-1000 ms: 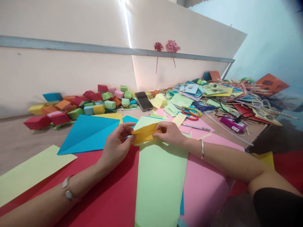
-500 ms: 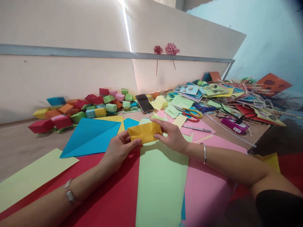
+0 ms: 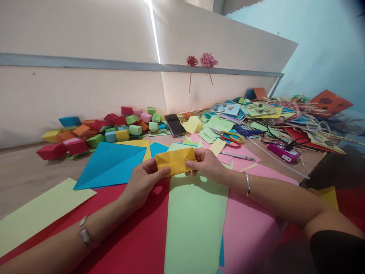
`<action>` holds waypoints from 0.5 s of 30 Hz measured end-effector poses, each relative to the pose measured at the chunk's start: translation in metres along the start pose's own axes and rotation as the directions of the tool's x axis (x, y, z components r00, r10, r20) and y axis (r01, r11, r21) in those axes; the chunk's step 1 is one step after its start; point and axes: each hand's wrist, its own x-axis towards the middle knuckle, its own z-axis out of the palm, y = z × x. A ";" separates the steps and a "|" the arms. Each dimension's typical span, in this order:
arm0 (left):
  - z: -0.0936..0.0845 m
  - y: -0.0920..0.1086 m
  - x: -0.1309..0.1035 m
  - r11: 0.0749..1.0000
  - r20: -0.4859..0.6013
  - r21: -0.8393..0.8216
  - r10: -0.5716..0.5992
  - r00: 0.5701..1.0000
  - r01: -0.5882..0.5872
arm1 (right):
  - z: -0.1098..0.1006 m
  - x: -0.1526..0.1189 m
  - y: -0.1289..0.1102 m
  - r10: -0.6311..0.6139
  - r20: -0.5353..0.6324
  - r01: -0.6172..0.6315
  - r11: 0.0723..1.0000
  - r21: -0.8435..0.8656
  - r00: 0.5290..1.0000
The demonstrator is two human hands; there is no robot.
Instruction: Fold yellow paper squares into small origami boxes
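A small folded yellow paper (image 3: 176,160) with crease lines is held up between both hands, above the paper sheets. My left hand (image 3: 145,177) pinches its left end, thumb on the near face and fingers behind. At the right end, my right hand (image 3: 207,164) grips it with the thumb in front and the fingers curled at the edge and behind. Beneath lie a light green sheet (image 3: 196,224), a red sheet (image 3: 137,232) and a pink sheet (image 3: 251,224). A folded blue paper (image 3: 111,165) rests left of my left hand.
Folded paper cubes (image 3: 85,131) are heaped at the back left beside a phone (image 3: 174,125). Scissors (image 3: 231,139), a utility knife (image 3: 239,156), a blue glue gun (image 3: 248,130) and a purple power strip (image 3: 283,152) lie to the right. A white board (image 3: 85,91) stands behind.
The fingers of my right hand, earlier stretched over the top edge of the yellow paper, have curled down to its right end. My left hand keeps its pinch.
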 end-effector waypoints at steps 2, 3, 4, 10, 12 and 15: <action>-0.002 -0.001 0.000 1.000 0.009 0.026 0.007 1.000 -0.007 | 0.001 -0.002 -0.003 0.020 0.011 -0.020 1.000 0.002 1.000; -0.003 -0.001 0.000 0.999 0.013 0.051 0.005 1.000 -0.005 | 0.002 -0.003 -0.004 0.024 0.021 -0.024 1.000 0.004 1.000; -0.003 -0.001 -0.001 0.996 0.020 0.084 -0.002 1.000 0.001 | 0.003 -0.004 -0.006 0.022 0.034 -0.022 1.000 0.007 0.999; 0.000 0.004 -0.006 0.970 0.070 0.243 -0.034 0.997 0.016 | 0.005 -0.009 -0.012 0.051 0.140 -0.059 0.997 0.056 0.989; 0.001 0.006 -0.007 0.966 0.077 0.259 -0.022 0.997 0.002 | 0.005 -0.008 -0.012 0.101 0.165 -0.115 0.991 0.074 0.981; 0.001 0.005 -0.007 0.971 0.067 0.238 -0.020 0.998 0.004 | 0.005 -0.006 -0.010 0.162 0.142 -0.178 0.977 0.114 0.977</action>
